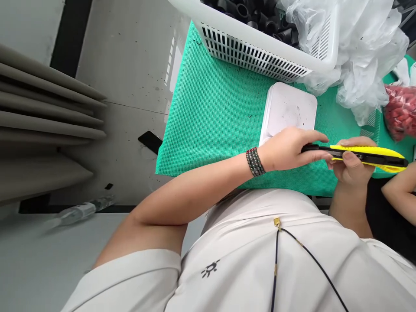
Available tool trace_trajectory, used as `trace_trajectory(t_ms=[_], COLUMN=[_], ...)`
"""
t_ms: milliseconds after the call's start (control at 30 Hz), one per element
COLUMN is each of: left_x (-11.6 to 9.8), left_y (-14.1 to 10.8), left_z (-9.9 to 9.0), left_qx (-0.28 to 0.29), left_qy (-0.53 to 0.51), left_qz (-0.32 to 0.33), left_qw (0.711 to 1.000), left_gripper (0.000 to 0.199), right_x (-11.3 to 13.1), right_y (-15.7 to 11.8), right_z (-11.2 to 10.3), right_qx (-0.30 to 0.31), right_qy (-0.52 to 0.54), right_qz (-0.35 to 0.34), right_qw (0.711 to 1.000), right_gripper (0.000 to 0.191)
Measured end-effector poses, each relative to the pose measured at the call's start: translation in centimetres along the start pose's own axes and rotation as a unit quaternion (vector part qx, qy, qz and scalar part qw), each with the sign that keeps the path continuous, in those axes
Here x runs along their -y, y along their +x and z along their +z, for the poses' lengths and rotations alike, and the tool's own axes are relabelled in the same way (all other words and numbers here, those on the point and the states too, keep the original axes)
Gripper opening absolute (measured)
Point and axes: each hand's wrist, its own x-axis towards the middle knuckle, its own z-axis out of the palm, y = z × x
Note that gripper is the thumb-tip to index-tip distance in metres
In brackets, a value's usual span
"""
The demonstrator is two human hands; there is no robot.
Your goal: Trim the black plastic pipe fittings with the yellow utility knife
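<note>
My right hand (354, 167) is wrapped round a yellow and black utility knife (380, 157), its thumb on the slider side. The knife's front end points left, at my left hand (289, 149). The left fingers, below a beaded bracelet (255, 161), pinch a small black part (313, 147) that meets the knife's front end. Its exact shape is mostly hidden by the fingers. Just beyond the left hand lies a white, flat, square-topped device (292, 106), like a kitchen scale, with dark shavings on top.
A white slotted basket (256, 47) of black pipe fittings (269, 17) stands at the back. Clear plastic bags (364, 56) and a bag of red pieces (401, 112) lie right. Green mesh (214, 108) covers the table. Another person's arm (401, 186) shows at right.
</note>
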Motion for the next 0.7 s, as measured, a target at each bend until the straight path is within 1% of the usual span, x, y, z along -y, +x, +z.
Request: trace_trajectory(t_ms=[67, 100, 133, 167, 200, 233, 333, 400, 467, 567, 633, 700], left_x=[-0.4, -0.6, -0.8, -0.9, -1.0, -1.1, -1.0, -0.7, -0.5, -0.2, -0.1, 0.0], left_y=[0.0, 0.0, 0.0, 0.1, 0.1, 0.2, 0.3, 0.3, 0.2, 0.1, 0.0, 0.0], left_z=[-0.9, -1.4, -1.9, -2.4, -2.8, -3.0, -3.1, -2.8, -2.5, -2.1, -2.0, -1.9], left_qx=[0.029, 0.063, 0.097, 0.117, 0.117, 0.104, 0.037, 0.001, -0.016, -0.032, -0.041, -0.043], left_qy=[-0.085, -0.131, -0.164, -0.185, -0.196, -0.196, -0.150, -0.104, -0.068, -0.039, -0.034, -0.044], left_qz=[-0.052, -0.073, -0.088, -0.093, -0.095, -0.095, -0.077, -0.057, -0.045, -0.042, -0.046, -0.055], left_qw=[0.995, 0.987, 0.978, 0.971, 0.969, 0.970, 0.985, 0.993, 0.997, 0.998, 0.998, 0.997], left_gripper=[0.048, 0.051, 0.053, 0.054, 0.055, 0.057, 0.066, 0.073, 0.077, 0.076, 0.076, 0.075], right_x=[0.3, 0.5, 0.6, 0.6, 0.6, 0.5, -0.2, -0.6, -0.9, -1.1, -1.3, -1.7], right_y=[-0.2, -0.2, -0.3, -0.2, -0.2, -0.1, 0.5, 0.7, 0.6, 0.1, -0.2, -0.3], right_z=[0.2, 0.3, 0.5, 0.8, 1.1, 1.5, 2.6, 3.1, 3.4, 3.5, 3.6, 3.9], right_qx=[0.012, 0.020, 0.022, 0.017, 0.011, 0.005, 0.019, 0.045, 0.070, 0.090, 0.090, 0.084], right_qy=[-0.020, -0.029, -0.035, -0.039, -0.042, -0.035, 0.030, 0.064, 0.070, 0.038, 0.019, 0.021], right_qz=[-0.002, -0.008, -0.021, -0.029, -0.027, -0.029, -0.022, -0.003, 0.022, 0.078, 0.110, 0.121], right_qw=[1.000, 0.999, 0.999, 0.999, 0.999, 0.999, 0.999, 0.997, 0.995, 0.992, 0.990, 0.989], right_gripper=[0.022, 0.023, 0.023, 0.024, 0.023, 0.022, 0.019, 0.021, 0.027, 0.035, 0.038, 0.039])
